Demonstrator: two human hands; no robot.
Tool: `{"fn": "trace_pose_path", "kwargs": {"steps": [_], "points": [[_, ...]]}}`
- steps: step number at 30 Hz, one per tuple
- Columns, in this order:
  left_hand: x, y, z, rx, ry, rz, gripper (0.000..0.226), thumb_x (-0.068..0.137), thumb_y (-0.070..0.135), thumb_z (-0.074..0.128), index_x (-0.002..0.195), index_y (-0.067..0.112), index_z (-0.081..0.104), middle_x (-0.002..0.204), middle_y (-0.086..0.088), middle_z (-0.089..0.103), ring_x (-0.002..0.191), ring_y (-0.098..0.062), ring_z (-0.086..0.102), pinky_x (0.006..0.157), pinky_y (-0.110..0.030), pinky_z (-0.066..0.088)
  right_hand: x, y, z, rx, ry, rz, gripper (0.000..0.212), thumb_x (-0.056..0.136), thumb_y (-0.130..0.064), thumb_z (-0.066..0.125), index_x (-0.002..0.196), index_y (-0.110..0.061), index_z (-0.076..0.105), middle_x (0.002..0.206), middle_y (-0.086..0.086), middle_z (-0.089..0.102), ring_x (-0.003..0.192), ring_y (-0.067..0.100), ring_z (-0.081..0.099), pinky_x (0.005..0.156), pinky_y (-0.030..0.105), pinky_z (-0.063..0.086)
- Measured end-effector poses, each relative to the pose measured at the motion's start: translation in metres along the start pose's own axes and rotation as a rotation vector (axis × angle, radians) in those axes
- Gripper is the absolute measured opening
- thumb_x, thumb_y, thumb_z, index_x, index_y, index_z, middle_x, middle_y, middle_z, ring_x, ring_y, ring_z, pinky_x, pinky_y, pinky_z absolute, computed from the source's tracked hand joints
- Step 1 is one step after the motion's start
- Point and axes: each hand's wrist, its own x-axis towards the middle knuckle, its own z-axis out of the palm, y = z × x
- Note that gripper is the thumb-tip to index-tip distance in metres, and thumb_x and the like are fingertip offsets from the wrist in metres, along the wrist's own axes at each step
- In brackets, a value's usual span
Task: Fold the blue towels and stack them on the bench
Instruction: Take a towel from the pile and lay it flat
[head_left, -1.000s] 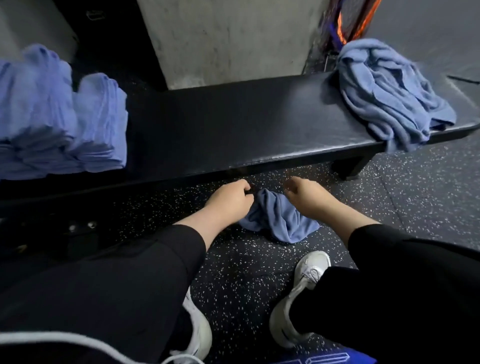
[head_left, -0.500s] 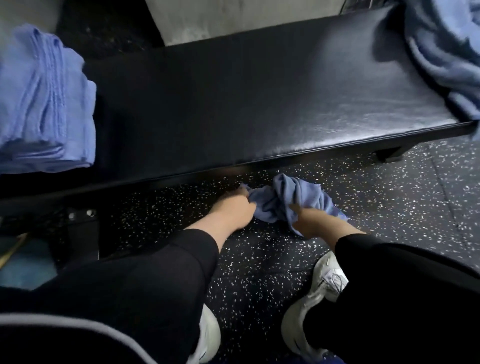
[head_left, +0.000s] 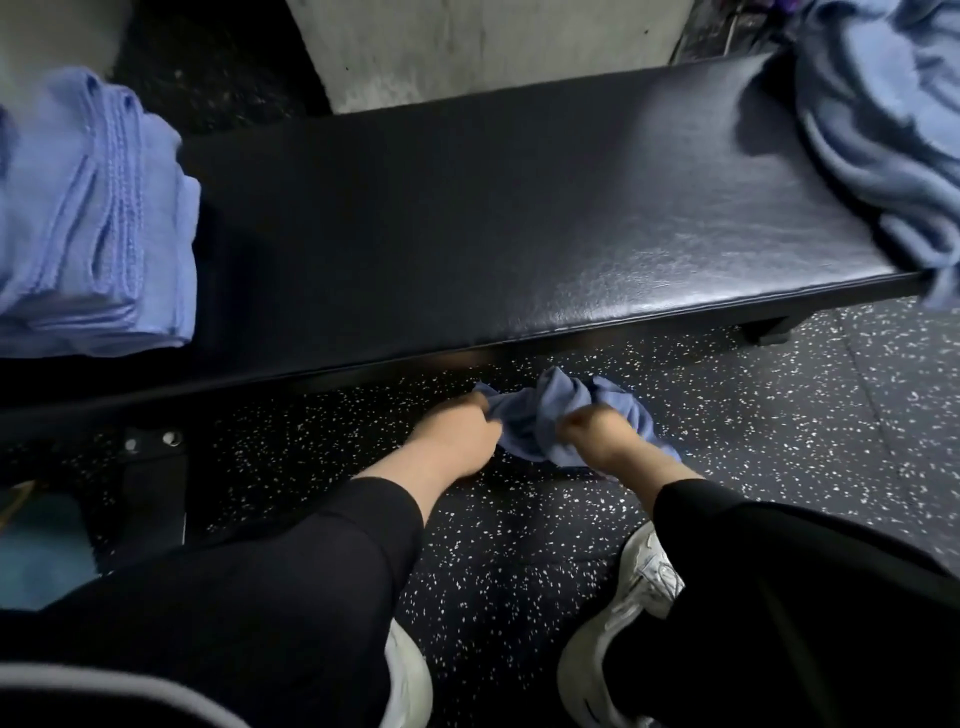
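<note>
A crumpled blue towel (head_left: 545, 415) sits low over the speckled floor just in front of the black padded bench (head_left: 467, 218). My left hand (head_left: 452, 434) grips its left edge. My right hand (head_left: 597, 434) grips its right part, fingers curled into the cloth. A stack of folded blue towels (head_left: 88, 223) lies on the bench's left end. A heap of unfolded blue towels (head_left: 883, 130) covers the bench's right end and hangs over its edge.
Dark rubber floor (head_left: 779, 426) with white specks spreads below and to the right. My white shoes (head_left: 623, 613) and black-clad knees fill the bottom of the view. A concrete pillar (head_left: 467, 47) stands behind the bench. The bench's leg bracket (head_left: 156, 467) is at lower left.
Both hands closed on the towel on the floor and bunched it up. The view moved closer to the bench, and the towel now sits slightly higher between my hands.
</note>
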Motion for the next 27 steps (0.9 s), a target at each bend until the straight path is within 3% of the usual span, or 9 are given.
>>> {"fn": "trace_pose_path", "kwargs": {"steps": [2,5,8,11,15,17,19,22,27], "points": [[-0.007,0.003,-0.002,0.010,-0.001,0.021,0.041,0.104,0.033,0.046,0.143,0.021,0.048,0.133,-0.008,0.060,0.116,-0.029,0.059,0.090,-0.030,0.048,-0.004,-0.003,-0.012,0.247,-0.161,0.002,0.016,0.096,-0.027,0.061,0.089,-0.016,0.071,0.085,0.001,0.064,0.087,0.022,0.064,0.067,0.022,0.046],[-0.023,0.008,-0.006,-0.045,-0.018,0.105,0.036,0.101,0.034,0.052,0.133,0.018,0.060,0.128,-0.008,0.066,0.111,-0.028,0.062,0.092,-0.034,0.051,-0.027,-0.011,-0.038,0.589,-0.083,-0.038,0.026,0.088,-0.017,0.071,0.064,-0.011,0.064,0.054,-0.006,0.059,0.051,0.009,0.052,0.045,0.018,0.037],[-0.051,0.013,-0.008,-0.132,-0.039,0.182,0.043,0.098,0.044,0.057,0.133,0.020,0.060,0.124,-0.004,0.066,0.109,-0.024,0.063,0.090,-0.032,0.050,-0.061,-0.034,-0.065,0.822,-0.150,-0.107,0.014,0.088,-0.002,0.066,0.078,0.007,0.071,0.066,0.010,0.065,0.066,0.021,0.059,0.062,0.027,0.050],[-0.087,0.020,-0.012,-0.285,0.025,0.237,0.044,0.093,0.048,0.064,0.127,0.020,0.061,0.119,0.000,0.068,0.108,-0.020,0.064,0.096,-0.039,0.053,-0.097,-0.055,-0.098,0.854,-0.180,-0.218,0.017,0.090,0.000,0.059,0.089,0.013,0.071,0.076,0.020,0.060,0.074,0.027,0.054,0.074,0.041,0.046],[-0.136,0.029,-0.029,-0.582,0.251,0.334,0.020,0.094,0.036,0.068,0.106,0.019,0.068,0.100,0.003,0.073,0.097,-0.017,0.067,0.085,-0.035,0.055,-0.149,-0.095,-0.143,0.892,-0.151,-0.345,0.019,0.092,0.000,0.058,0.084,0.005,0.074,0.081,0.021,0.060,0.071,0.025,0.054,0.067,0.032,0.051],[-0.159,0.033,-0.044,-0.703,0.357,0.375,0.015,0.096,0.032,0.067,0.100,0.018,0.069,0.094,0.005,0.074,0.093,-0.015,0.069,0.080,-0.032,0.054,-0.166,-0.112,-0.165,0.896,-0.100,-0.412,0.019,0.094,-0.003,0.058,0.089,0.003,0.076,0.084,0.021,0.064,0.076,0.029,0.059,0.074,0.037,0.054],[-0.183,0.033,-0.065,-0.810,0.441,0.416,0.016,0.098,0.030,0.065,0.104,0.017,0.072,0.098,0.003,0.076,0.096,-0.014,0.072,0.087,-0.037,0.058,-0.187,-0.132,-0.190,0.894,-0.042,-0.472,0.019,0.094,-0.008,0.060,0.091,-0.001,0.077,0.088,0.020,0.069,0.080,0.031,0.064,0.081,0.044,0.055],[-0.213,0.038,-0.103,-0.882,0.528,0.488,0.018,0.100,0.033,0.062,0.104,0.020,0.073,0.099,0.003,0.077,0.099,-0.016,0.072,0.093,-0.046,0.057,-0.212,-0.163,-0.228,0.940,0.060,-0.569,0.017,0.094,-0.008,0.062,0.089,-0.002,0.077,0.085,0.018,0.072,0.076,0.030,0.067,0.080,0.041,0.058],[-0.239,0.059,-0.181,-0.894,0.686,0.631,0.009,0.100,0.026,0.062,0.103,0.019,0.068,0.099,-0.007,0.073,0.093,-0.012,0.068,0.086,-0.035,0.053,-0.230,-0.210,-0.284,0.981,0.233,-0.715,0.017,0.094,-0.008,0.060,0.089,-0.002,0.075,0.087,0.014,0.074,0.080,0.024,0.072,0.077,0.035,0.060]]}}
